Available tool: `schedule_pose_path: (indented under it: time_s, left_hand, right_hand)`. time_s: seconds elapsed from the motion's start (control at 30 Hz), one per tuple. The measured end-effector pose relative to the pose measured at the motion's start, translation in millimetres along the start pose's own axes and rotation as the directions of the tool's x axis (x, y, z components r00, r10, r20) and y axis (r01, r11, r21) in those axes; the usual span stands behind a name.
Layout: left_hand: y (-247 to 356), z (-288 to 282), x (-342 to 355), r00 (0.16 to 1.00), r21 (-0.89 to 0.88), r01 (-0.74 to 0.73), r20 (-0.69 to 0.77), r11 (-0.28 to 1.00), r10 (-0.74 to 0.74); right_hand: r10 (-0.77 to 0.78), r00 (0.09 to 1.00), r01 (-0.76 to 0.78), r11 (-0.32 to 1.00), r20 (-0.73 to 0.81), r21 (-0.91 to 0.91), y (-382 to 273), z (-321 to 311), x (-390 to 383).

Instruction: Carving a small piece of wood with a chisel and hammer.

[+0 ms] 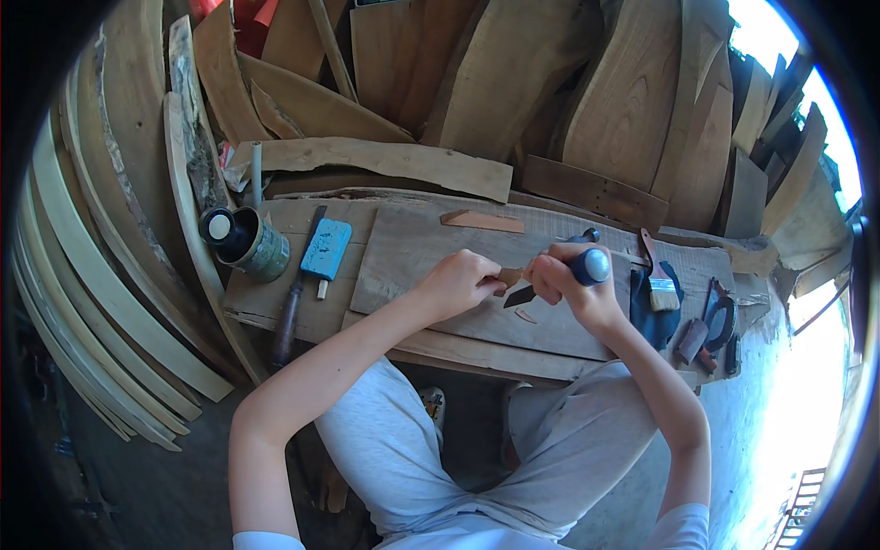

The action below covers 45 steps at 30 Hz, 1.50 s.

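Observation:
My left hand (466,281) pinches a small piece of wood (510,276) over the bench board. Wrapped round the blue handle (591,266) of a chisel, my right hand (570,278) holds it with its silver butt end up. The dark flat blade (520,296) slants out below the fingers, close to the wood piece; whether they touch I cannot tell. Under the blade lies a thin wood offcut (525,315). A longer reddish wood strip (481,221) rests farther back on the board (412,247). A dark tool head (587,236) shows behind my right hand, partly hidden.
Left on the bench are a file (293,307), a blue block (327,247) and a can (268,254). At right lie a paintbrush (662,289), a dark cloth (649,323) and several small tools (720,321). Wood slabs (513,73) lean behind; curved strips (119,302) stand left.

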<state>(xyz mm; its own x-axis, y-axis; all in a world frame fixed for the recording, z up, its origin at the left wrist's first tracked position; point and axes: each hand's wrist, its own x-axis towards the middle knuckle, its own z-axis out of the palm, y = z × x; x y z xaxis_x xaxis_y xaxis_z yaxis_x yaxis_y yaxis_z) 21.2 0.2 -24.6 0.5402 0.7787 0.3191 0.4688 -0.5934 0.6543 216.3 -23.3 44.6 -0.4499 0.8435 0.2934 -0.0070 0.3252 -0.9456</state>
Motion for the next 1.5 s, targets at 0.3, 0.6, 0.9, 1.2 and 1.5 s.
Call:
schedule_pose_path:
  time_s: [0.3,0.6,0.9,1.2,1.5]
  left_hand:
    - [6,-7,-1,0.993,-0.136,0.117,0.026,0.984,-0.114]
    - [1,-18,-3,0.992,-0.034,0.063,-0.103,0.997,-0.066]
    - [1,-20,-5,0.959,-0.207,0.247,-0.085,0.947,-0.269]
    - [-25,-16,-16,0.921,0.077,0.344,0.167,0.936,-0.353]
    - [-26,0,-18,0.986,0.186,0.102,0.114,0.977,-0.124]
  right_hand:
    - [0.09,0.996,-0.09,0.996,0.027,-0.012,6,-2,5]
    - [0.096,0.995,-0.093,0.992,0.031,-0.082,2,0,1]
    - [0.065,0.998,-0.063,0.987,0.008,-0.147,-9,3,1]
    - [-0.092,0.995,0.089,0.994,-0.046,-0.063,-5,-12,-6]
    - [-0.153,0.988,0.153,0.988,0.004,-0.012,1,-7,-3]
